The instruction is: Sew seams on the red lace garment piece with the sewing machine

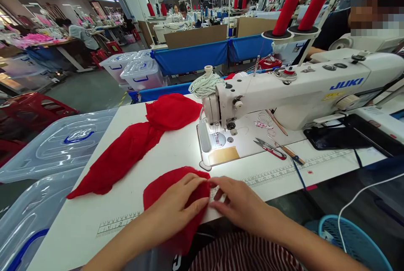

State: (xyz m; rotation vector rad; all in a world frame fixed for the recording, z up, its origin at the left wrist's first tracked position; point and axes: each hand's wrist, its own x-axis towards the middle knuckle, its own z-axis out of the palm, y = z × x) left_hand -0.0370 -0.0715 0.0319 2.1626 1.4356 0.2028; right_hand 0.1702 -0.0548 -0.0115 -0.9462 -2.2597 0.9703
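Note:
A piece of red fabric (167,184) lies at the front edge of the white table and hangs over it toward my lap. My left hand (186,197) is on this fabric, its thumb and fingers closed on the cloth near the right edge. Opposite it, my right hand (232,199) pinches the same edge, fingertips almost touching those of the left. Two more red fabric pieces, one long (118,157) and one rounded (173,112), lie joined or overlapping farther back on the left. A white sewing machine (284,90) stands just beyond my hands, its needle area lit.
Red-handled thread snips (270,149) and a wooden-handled tool (292,154) lie right of the needle plate. A dark phone (337,136) rests farther right. Clear lidded bins (63,140) flank the table's left side. A blue basket (353,237) stands below right. A co-worker (334,27) sits beyond the machine.

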